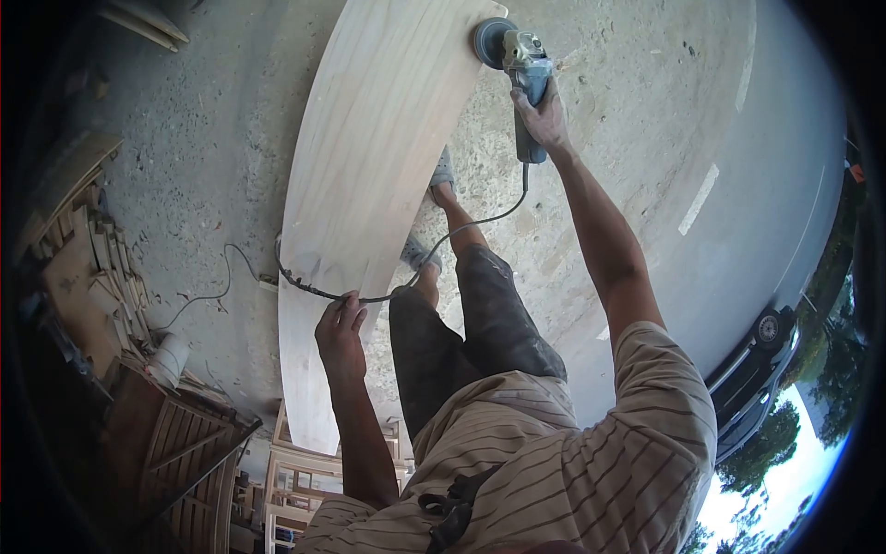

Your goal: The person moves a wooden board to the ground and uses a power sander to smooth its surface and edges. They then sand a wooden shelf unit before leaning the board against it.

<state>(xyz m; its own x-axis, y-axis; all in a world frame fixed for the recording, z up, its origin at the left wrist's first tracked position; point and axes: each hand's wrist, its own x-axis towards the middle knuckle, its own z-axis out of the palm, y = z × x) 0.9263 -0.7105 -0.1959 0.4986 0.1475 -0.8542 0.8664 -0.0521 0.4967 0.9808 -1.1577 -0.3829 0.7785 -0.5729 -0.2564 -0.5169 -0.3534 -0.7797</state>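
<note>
A long pale wooden board (369,138) runs from the top edge down to the lower left of centre. At its upper right edge, my right hand (544,115) is wrapped round the body of an angle grinder (529,69), whose round disc (494,43) overlaps the board's edge. A dark power cord (480,222) leaves the grinder's rear end and loops down past my knees. Over the lower part of the board, my left hand (341,328) pinches this cord between thumb and fingers.
My feet in grey clogs (415,251) stand beside the board. Wood pieces (115,268), a white bucket (169,360) and wooden frames (305,471) lie left and below. The cord continues over the rough concrete ground (212,166). A dark car (757,369) stands at the right by the road.
</note>
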